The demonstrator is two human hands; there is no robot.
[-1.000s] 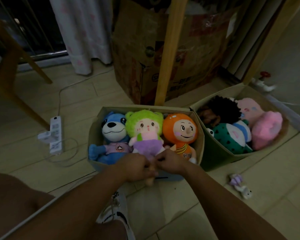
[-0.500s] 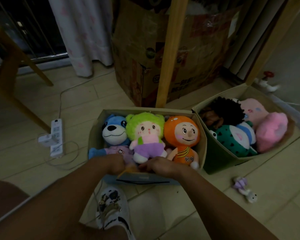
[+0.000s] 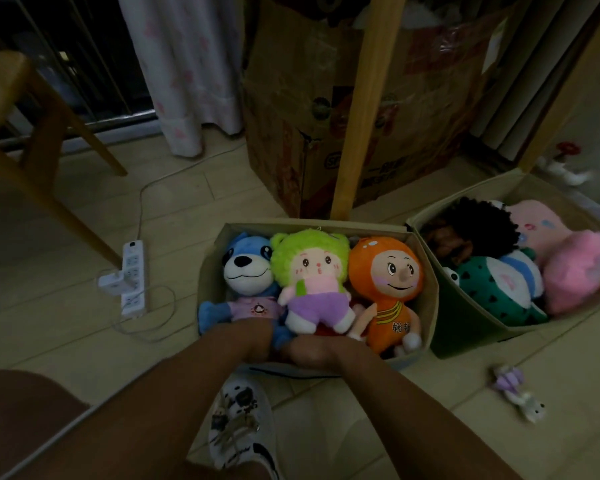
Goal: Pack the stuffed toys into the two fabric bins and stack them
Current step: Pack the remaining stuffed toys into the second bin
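Observation:
The beige fabric bin (image 3: 312, 225) in front of me holds a blue dog plush (image 3: 245, 268), a green-haired doll (image 3: 309, 265) and an orange doll (image 3: 385, 271), side by side and face up. My left hand (image 3: 253, 341) and my right hand (image 3: 312, 351) sit together at the bin's near rim. Their fingers curl down inside, out of sight below the dolls' feet. To the right, the green fabric bin (image 3: 465, 327) is full of plush: a black curly one (image 3: 478, 226), a green frog (image 3: 489, 289) and a pink one (image 3: 579, 268).
A small purple toy (image 3: 515, 389) lies on the floor at the right. A power strip (image 3: 132, 278) with cables lies left of the bins. Behind them stand a cardboard box (image 3: 309, 116) and a wooden post (image 3: 364, 116). A wooden chair (image 3: 32, 109) is far left, my shoe (image 3: 243, 427) below.
Both hands moved from just outside the bin's front wall to over its rim. The green-haired doll slid back and now lies wholly inside the bin.

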